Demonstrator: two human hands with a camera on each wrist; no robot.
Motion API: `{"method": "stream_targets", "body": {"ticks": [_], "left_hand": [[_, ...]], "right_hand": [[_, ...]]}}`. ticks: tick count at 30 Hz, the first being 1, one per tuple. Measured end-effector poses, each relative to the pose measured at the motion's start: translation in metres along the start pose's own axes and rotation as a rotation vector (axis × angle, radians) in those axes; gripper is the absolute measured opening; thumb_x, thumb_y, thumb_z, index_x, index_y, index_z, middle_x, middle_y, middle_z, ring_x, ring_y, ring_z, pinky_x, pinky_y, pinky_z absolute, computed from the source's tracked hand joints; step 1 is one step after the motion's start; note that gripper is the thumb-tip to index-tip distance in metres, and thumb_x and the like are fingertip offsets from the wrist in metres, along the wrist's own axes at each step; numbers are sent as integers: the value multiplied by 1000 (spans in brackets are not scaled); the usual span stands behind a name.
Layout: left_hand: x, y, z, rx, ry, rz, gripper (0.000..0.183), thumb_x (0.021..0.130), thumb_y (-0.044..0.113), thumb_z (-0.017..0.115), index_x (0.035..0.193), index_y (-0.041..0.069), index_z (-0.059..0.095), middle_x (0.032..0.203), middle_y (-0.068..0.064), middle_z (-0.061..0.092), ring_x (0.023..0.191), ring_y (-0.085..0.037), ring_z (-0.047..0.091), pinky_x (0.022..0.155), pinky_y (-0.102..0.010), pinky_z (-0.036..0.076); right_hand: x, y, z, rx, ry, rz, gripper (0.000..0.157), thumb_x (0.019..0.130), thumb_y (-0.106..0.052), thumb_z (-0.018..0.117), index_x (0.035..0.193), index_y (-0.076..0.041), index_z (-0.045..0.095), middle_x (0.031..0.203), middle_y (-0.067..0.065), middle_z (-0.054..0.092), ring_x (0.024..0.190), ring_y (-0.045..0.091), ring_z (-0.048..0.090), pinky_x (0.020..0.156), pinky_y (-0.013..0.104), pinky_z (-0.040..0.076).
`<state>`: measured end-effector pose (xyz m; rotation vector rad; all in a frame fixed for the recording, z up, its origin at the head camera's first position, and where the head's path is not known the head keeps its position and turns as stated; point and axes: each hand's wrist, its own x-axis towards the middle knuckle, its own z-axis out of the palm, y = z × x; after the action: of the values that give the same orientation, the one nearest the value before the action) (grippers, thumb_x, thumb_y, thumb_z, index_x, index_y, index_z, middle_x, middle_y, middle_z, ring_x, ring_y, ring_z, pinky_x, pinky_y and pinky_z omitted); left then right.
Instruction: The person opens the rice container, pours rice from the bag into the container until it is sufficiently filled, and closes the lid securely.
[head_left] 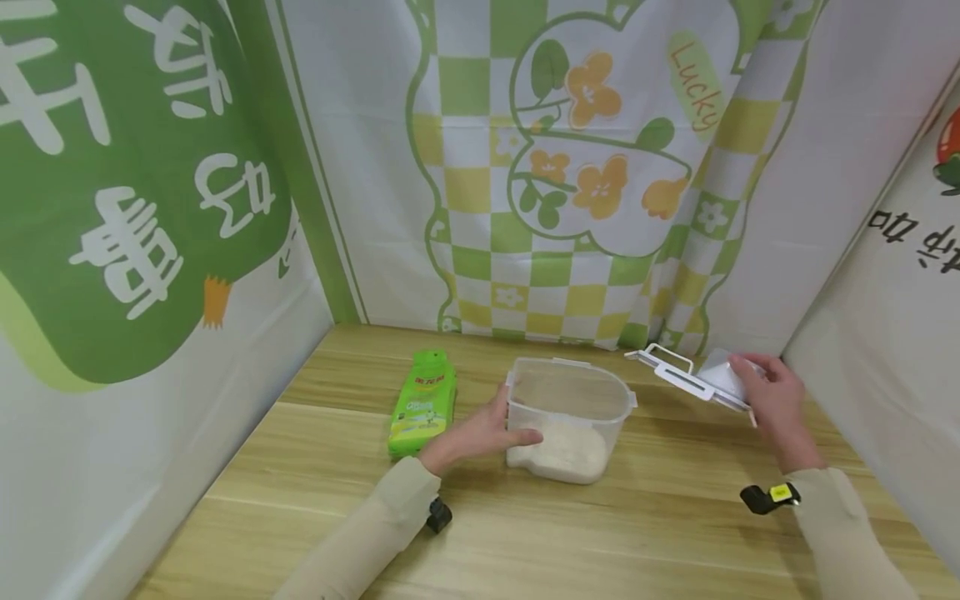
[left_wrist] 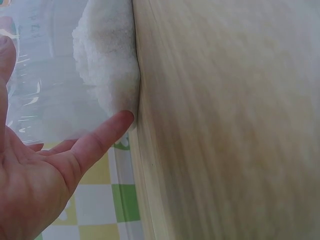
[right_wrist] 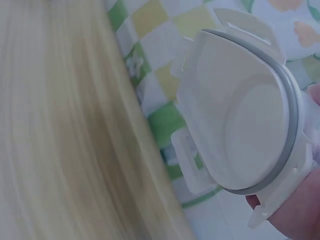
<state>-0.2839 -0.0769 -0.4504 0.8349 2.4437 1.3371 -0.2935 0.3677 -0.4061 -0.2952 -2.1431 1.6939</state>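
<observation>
A clear plastic food container (head_left: 570, 390) stands uncovered on the table, with white grains (head_left: 564, 450) heaped in its lower part. My left hand (head_left: 491, 427) holds its left side, the thumb across the front and the fingers toward the back. In the left wrist view that thumb (left_wrist: 102, 137) reaches along the wall beside the grains (left_wrist: 107, 55). Over to the right, my right hand (head_left: 772, 398) grips a white lid (head_left: 686, 383) above the table, tilted, with its clips swung outward. The right wrist view shows the lid's underside (right_wrist: 235, 110) and its grey seal (right_wrist: 287, 95).
A green printed package (head_left: 424, 404) lies left of the container, close to my left forearm. The wood-grain table (head_left: 570, 546) meets a checked curtain (head_left: 517, 275) at the back. Printed cloth walls (head_left: 247, 367) flank both sides.
</observation>
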Motion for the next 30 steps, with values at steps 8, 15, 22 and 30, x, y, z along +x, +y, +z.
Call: {"method": "stream_targets", "body": {"ticks": [8, 15, 22, 30], "left_hand": [[-1, 0, 0, 8, -1, -3, 108, 84, 62, 66, 156, 32, -9, 160, -17, 24, 138, -32, 43, 108, -42, 44], [-2, 0, 0, 16, -6, -23, 109, 84, 62, 66, 156, 28, -7, 160, -15, 25, 137, -32, 44, 107, -42, 44], [1, 0, -3, -2, -27, 0, 105, 87, 52, 69, 157, 18, -3, 153, -22, 35, 135, -32, 46, 107, -42, 45], [2, -2, -4, -9, -28, -9, 100, 88, 45, 71, 155, 14, 4, 144, -18, 48, 130, -30, 53, 104, -40, 48]], "right_hand": [[-6, -16, 21, 388, -64, 56, 6, 91, -22, 71, 92, -25, 66, 84, -14, 64, 69, 1, 61, 56, 16, 52], [-15, -30, 39, 580, -161, 50, 10, 95, -17, 65, 87, -20, 68, 82, -8, 66, 71, 4, 63, 60, 19, 54], [-26, -45, 54, 680, -198, 25, 14, 96, -15, 62, 84, -17, 69, 83, -5, 66, 72, 7, 64, 61, 20, 54], [-38, -60, 75, 691, -272, -24, 15, 98, -15, 60, 86, -19, 69, 83, -3, 67, 72, 8, 66, 61, 21, 56]]}}
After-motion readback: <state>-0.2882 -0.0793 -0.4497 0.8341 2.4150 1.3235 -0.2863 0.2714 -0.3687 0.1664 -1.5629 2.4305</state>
